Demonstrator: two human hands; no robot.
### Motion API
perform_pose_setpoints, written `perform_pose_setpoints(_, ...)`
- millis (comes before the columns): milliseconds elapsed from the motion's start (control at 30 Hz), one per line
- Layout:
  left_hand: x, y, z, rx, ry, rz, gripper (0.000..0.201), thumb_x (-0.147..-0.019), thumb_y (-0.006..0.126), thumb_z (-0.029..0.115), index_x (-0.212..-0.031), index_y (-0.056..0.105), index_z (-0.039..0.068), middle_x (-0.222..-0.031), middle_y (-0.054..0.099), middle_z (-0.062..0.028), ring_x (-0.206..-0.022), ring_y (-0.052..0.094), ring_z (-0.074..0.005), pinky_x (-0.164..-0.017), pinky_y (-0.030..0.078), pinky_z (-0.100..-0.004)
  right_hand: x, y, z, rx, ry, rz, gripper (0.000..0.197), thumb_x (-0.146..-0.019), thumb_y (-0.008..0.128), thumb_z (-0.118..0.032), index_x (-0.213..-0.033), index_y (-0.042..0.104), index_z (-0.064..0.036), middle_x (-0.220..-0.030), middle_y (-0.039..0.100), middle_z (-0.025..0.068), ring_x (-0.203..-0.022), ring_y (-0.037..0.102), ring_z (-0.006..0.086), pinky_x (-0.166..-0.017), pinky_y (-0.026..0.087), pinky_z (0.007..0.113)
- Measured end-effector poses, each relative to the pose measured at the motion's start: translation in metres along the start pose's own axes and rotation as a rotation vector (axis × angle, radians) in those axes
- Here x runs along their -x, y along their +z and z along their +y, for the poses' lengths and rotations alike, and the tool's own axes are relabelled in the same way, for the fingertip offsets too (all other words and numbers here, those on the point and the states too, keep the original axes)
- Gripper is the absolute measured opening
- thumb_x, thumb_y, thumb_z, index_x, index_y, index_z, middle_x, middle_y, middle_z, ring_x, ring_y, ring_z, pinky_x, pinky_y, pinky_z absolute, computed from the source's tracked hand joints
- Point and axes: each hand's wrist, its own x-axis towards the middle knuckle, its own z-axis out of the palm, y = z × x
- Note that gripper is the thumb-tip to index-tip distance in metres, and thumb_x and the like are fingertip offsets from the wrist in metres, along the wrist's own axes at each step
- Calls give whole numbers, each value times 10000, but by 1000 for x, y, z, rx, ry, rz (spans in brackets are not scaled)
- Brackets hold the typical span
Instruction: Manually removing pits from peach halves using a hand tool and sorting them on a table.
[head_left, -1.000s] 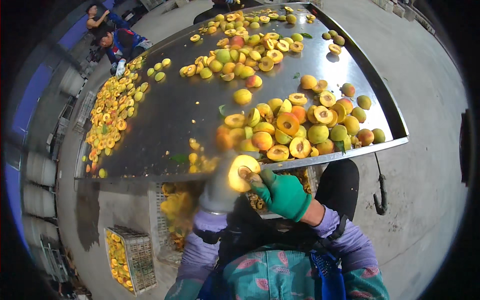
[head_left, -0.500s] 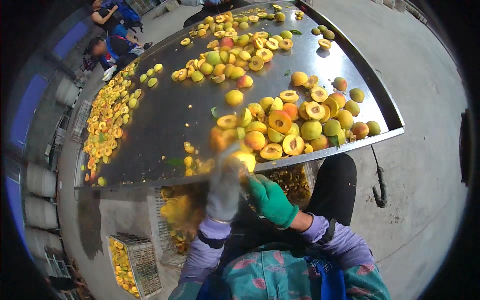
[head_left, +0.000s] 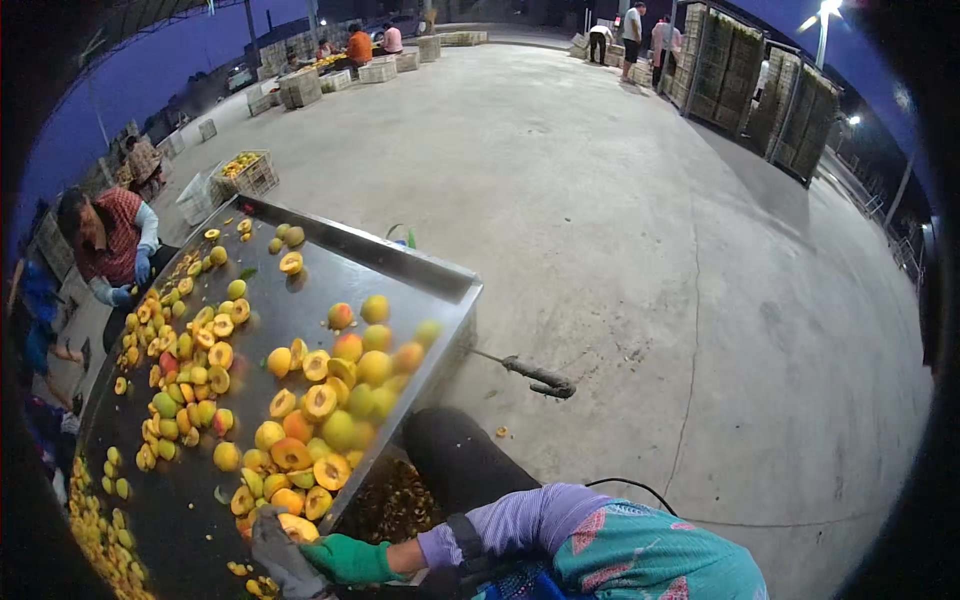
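My left hand, in a grey glove, is closed around a yellow apricot at the table's near edge. My right hand, in a green glove, presses up against the same fruit with its fingers curled. Anything inside the right fingers is hidden. Just beyond both hands lies a heap of whole apricots and cut halves, some with the pit showing. They rest on a metal table with a raised rim.
Below the near edge, a container of brown pits stands beside my dark-clad leg. A dark hooked handle juts from the table's right side. Across the table, a co-worker bends over the fruit. Crates stand behind on the concrete floor.
My view has swung right and up, so the table now sits at the left and the open yard shows. Both hands stay together on a fruit; the left is less blurred.
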Motion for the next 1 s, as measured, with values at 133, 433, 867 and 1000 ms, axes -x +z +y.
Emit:
perform_pose_setpoints(133, -17, 11, -26, 492, -353, -253, 258, -921, 413, 168, -1053, 551, -5, -1025, 552, -110, -902, 551, -194, -761, 467, -304, -8, -4, -3, -597, 598, -45, 421, -923, 395, -464, -801, 587, -110, -534, 477, 7, -384, 427, 132, -354, 362, 258)
perform_pose_setpoints(433, -24, -15, -35, 586, -41, -501, 331, -938, 372, 148, -1225, 453, 4, -1168, 515, -129, -1025, 527, -225, -885, 445, -302, -5, 22, 3, -1494, 599, -206, 426, -875, 465, -524, -683, 482, -144, -467, 413, -15, -322, 374, 96, -278, 294, 241)
perform_pose_setpoints(867, 8, -9, -19, 419, -200, -296, 286, -857, 504, 217, -1064, 554, 25, -1027, 577, -129, -937, 570, -224, -804, 467, -319, -7, 24, 9, -1020, 608, -72, 437, -870, 464, -533, -663, 457, -148, -470, 389, -14, -325, 371, 95, -277, 323, 251)
perform_pose_setpoints(1000, 42, -58, -41, 363, -306, -82, 278, -832, 544, 238, -1014, 585, 31, -983, 596, -129, -909, 582, -223, -780, 474, -324, 8, 25, -16, -1307, 813, -342, 427, -879, 447, -528, -677, 473, -153, -494, 382, -27, -372, 384, 106, -328, 313, 248)
